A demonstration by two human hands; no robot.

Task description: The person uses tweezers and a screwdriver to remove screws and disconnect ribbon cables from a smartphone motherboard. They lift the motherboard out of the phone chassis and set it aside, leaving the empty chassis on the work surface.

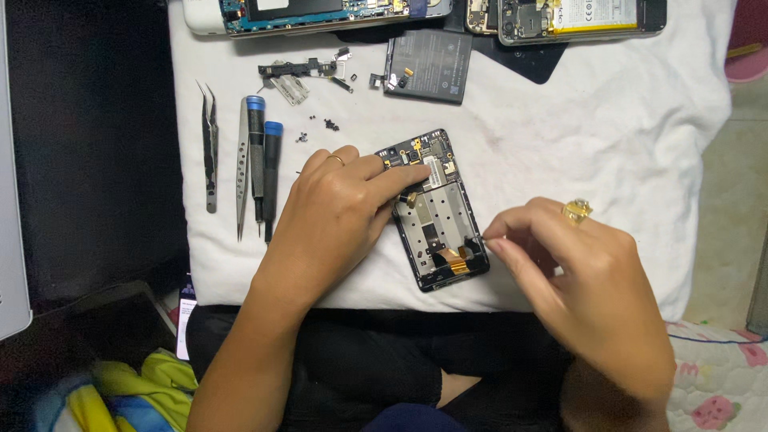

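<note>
An opened black phone (pixel 436 216) lies on a white cloth (pixel 560 136), its circuit board, metal frame and orange flex cables exposed. My left hand (pixel 336 212) rests on the phone's upper left, its index finger pressing on the board near the top. My right hand (pixel 580 280), wearing a gold ring, pinches at the phone's lower right edge with thumb and fingertips; whether anything small is held there is too fine to see.
Left of the phone lie two tweezers (pixel 210 148) and two blue-capped screwdrivers (pixel 264 164). Loose screws (pixel 328 125), small metal parts (pixel 300 76) and a dark battery (pixel 428 66) sit behind. Two more opened phones (pixel 320 14) line the far edge.
</note>
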